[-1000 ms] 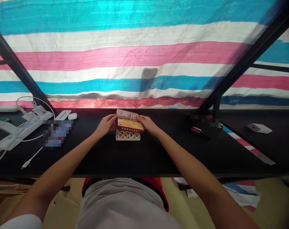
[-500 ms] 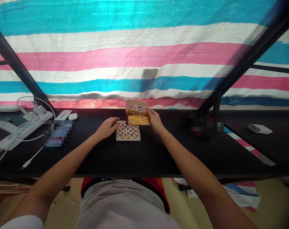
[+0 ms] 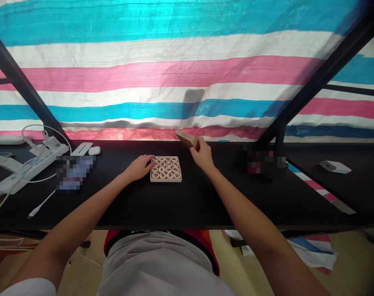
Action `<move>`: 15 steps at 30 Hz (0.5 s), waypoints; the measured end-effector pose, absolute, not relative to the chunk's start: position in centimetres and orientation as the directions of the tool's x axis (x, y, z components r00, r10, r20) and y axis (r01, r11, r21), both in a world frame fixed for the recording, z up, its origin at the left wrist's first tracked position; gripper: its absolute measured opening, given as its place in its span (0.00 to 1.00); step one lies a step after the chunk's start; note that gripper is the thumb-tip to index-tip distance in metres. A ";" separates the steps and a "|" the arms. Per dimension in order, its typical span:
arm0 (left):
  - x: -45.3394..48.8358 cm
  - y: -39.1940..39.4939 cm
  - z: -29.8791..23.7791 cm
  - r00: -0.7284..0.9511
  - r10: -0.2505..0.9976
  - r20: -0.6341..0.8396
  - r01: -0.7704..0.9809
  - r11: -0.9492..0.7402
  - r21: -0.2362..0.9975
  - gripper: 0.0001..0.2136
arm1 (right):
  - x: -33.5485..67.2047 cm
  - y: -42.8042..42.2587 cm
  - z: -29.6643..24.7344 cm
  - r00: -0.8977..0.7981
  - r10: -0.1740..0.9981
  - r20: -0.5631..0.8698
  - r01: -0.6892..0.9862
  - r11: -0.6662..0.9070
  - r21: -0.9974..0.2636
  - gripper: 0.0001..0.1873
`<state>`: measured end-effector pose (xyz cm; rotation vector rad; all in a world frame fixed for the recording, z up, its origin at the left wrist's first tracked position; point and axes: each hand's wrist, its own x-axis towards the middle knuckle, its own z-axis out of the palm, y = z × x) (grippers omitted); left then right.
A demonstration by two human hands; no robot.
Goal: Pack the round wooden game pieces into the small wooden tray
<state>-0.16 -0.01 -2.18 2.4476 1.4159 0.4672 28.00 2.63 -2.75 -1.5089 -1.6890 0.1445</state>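
A shallow white box [image 3: 165, 180] of round Chinese chess pieces lies on the black desk, the pieces in rows with their characters facing up. At its left rim is my left hand [image 3: 139, 167], fingers stretched out and thumb apart, the fingertips touching the far left corner. My right hand [image 3: 203, 157] grips the brown Chinese chess box lid [image 3: 187, 139] by its right end. This lid is raised beyond the box and tilted, so its printed face is mostly turned from view.
To the left are a white power strip [image 3: 33, 166] with cables, a blurred-out object [image 3: 77, 174] and a small white case [image 3: 94, 150]. Another blurred-out item [image 3: 264, 162] lies to the right, with a white charger [image 3: 335, 167] farther over. Striped sheeting [image 3: 174, 74] hangs behind the desk.
My right hand has moved slightly right and tipped the lid, whose printed front faced me before. More chess pieces now show. My left hand stays at the box's left side.
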 end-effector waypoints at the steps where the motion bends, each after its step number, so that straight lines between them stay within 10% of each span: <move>1: -0.2 0.0 -2.2 0.471 0.872 0.137 0.786 -0.485 0.385 0.23 | 27.8 2.5 -2.8 0.023 0.862 0.507 0.803 0.286 -0.523 0.14; 15: -0.2 0.3 -2.2 0.474 0.876 0.091 0.825 -0.478 0.302 0.26 | 27.8 2.8 -3.2 -0.132 0.987 0.096 0.969 0.148 -0.198 0.17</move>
